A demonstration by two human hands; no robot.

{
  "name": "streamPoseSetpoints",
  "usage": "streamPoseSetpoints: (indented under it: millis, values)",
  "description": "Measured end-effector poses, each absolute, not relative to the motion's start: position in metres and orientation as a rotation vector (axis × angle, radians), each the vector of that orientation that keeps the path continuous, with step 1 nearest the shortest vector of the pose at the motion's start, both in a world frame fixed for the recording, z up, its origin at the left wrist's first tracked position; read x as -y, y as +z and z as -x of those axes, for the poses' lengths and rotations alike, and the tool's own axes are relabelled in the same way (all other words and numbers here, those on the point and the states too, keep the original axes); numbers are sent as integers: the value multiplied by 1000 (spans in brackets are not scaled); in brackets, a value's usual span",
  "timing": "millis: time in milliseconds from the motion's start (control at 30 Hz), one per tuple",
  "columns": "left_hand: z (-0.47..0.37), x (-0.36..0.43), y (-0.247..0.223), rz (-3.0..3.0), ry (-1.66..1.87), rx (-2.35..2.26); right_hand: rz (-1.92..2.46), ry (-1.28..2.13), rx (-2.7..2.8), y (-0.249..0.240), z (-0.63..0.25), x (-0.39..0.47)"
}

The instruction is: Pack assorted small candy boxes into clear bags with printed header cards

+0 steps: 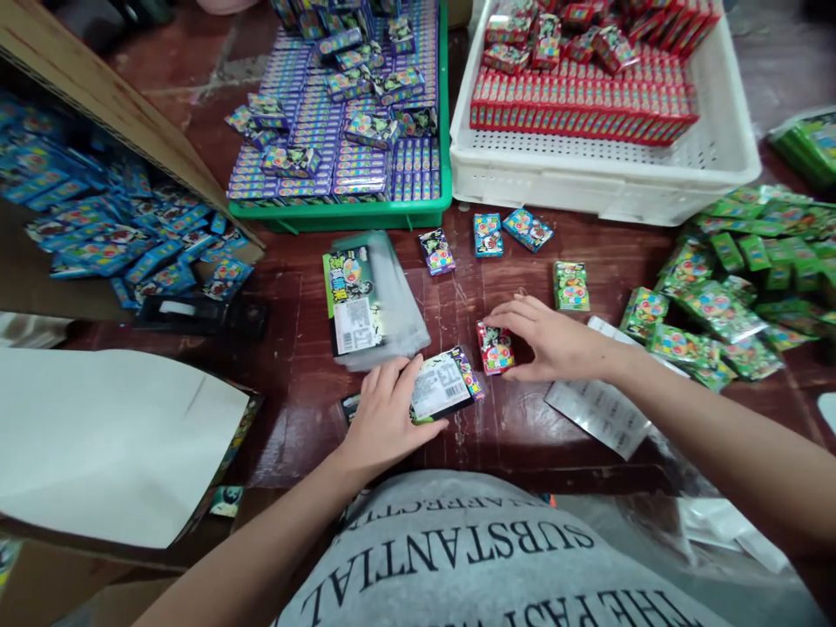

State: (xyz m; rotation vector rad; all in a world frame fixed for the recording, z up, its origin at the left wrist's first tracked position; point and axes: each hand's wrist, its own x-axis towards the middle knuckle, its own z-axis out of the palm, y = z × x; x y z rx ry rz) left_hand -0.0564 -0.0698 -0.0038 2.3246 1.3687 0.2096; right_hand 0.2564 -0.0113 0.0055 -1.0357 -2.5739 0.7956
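Observation:
My left hand (pixel 385 409) rests on a clear plastic bag with a printed card header (pixel 441 389), its fingers lying over the left part. At the bag's right end a purple candy box (pixel 468 373) shows. My right hand (pixel 552 340) has thumb and fingers around a small red candy box (pixel 495 350) on the table, just right of that bag. Beyond my left hand lies a stack of clear bags (pixel 388 296) with black and green headers. Under my right forearm is a sheet of printed labels (pixel 601 414).
A green crate (pixel 392 213) of purple boxes and a white crate (pixel 594 187) of red boxes stand at the back. Blue boxes (pixel 157 235) fill a carton at left; green boxes (pixel 718 305) pile up at right. A black stapler-like tool (pixel 196 315) lies beside the carton.

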Motion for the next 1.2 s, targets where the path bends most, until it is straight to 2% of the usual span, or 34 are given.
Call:
streamPoseSetpoints:
  millis: [233,533,600,700,767,867,1000,1200]
  values:
    - [49,71,-4,-2306,219,-1313,898,1030,2516,-7,-238,27]
    - [50,67,-5,-2347,220,-1328,964,917,2463,-3,-237,35]
    - [50,67,-6,-2359,221,-1339,1081,813,2454,3,-270,21]
    - [48,67,-5,-2372,217,-1342,1556,433,2455,12,-337,-6]
    - [44,67,-2,-2366,227,-1343,1702,377,2507,18,-367,-18]
    - [37,66,7,-2341,251,-1345,1478,581,2532,27,-359,-15]
    - [34,62,16,-2325,292,-1321,1039,935,2522,41,-295,11]
    - [38,60,9,-2353,259,-1283,946,926,2628,30,-249,21]
